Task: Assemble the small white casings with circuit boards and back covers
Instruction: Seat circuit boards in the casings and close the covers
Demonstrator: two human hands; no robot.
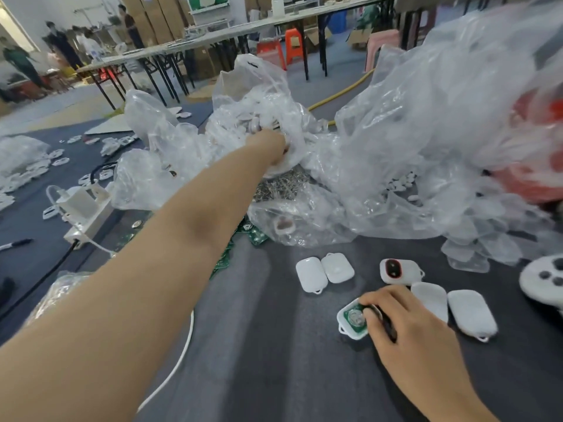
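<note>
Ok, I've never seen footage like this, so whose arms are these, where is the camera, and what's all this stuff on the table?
No machine here: one camera worn on a person's head looks down at their two bare hands. The left hand reaches into a clear plastic bag; its fingers are hidden, so I cannot tell whether it grips anything. The right hand holds an open white casing with a green circuit board inside, on the dark table. Beside it lie closed white casings and a casing with a red-ringed black face. Green circuit boards lie under the left forearm, and a white power strip sits further left.
</note>
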